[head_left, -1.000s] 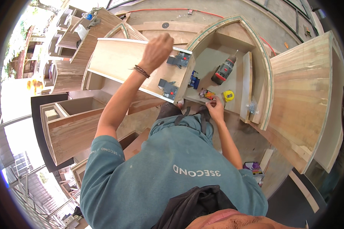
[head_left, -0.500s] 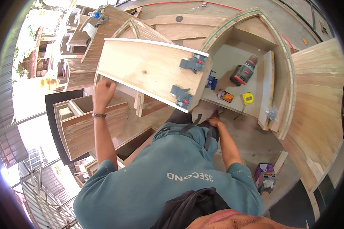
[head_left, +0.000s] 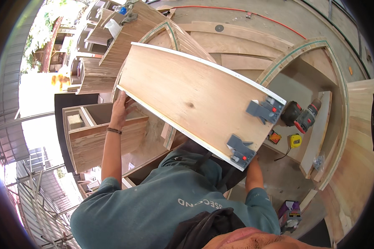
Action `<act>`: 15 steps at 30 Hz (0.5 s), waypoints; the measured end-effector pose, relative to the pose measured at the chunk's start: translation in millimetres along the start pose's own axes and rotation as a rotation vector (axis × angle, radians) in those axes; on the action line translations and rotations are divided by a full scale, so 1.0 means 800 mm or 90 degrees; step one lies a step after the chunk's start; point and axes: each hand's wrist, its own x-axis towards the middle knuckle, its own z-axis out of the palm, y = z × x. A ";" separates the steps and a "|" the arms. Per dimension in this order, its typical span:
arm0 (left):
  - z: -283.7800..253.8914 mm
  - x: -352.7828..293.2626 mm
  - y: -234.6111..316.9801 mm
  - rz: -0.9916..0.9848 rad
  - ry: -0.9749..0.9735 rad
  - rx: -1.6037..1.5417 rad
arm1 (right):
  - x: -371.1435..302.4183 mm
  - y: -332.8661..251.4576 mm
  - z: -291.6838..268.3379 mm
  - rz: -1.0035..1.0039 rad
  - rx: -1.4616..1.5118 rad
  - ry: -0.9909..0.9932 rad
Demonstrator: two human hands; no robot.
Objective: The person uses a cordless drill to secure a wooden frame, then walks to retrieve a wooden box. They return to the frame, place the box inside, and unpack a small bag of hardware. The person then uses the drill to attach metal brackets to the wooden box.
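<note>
A pale plywood drawer with white edges slants across the middle, its underside facing up. Two grey plastic clips with red buttons, an upper one and a lower one, sit at its right end. My left hand holds the near edge at the left end, thumb at the rim and fingers reaching beneath. At the lower right corner my right hand goes behind the drawer, so its fingers are hidden. Past the right end lie a cordless drill and a yellow tape measure.
A pointed-arch cabinet stands to the right, holding the drill and tape measure. Left of me is an open wooden box cabinet. A purple box sits on the floor at lower right. An orange hose runs across the far floor.
The drawer looks larger and nearer, with its right end swung right and lower in view. My left hand went from a closed fist to the drawer's edge. My right hand moved behind the drawer.
</note>
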 end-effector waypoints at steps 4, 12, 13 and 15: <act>0.030 -0.006 0.010 0.032 -0.054 -0.097 | -0.017 0.006 -0.005 0.058 0.063 0.072; 0.028 -0.009 -0.003 0.067 -0.015 -0.149 | -0.103 0.033 -0.049 0.131 0.151 0.251; 0.029 -0.001 -0.011 0.085 -0.008 -0.150 | -0.111 0.035 -0.059 0.136 0.160 0.274; 0.033 0.002 -0.015 0.118 -0.012 -0.135 | -0.131 0.039 -0.080 0.147 0.170 0.313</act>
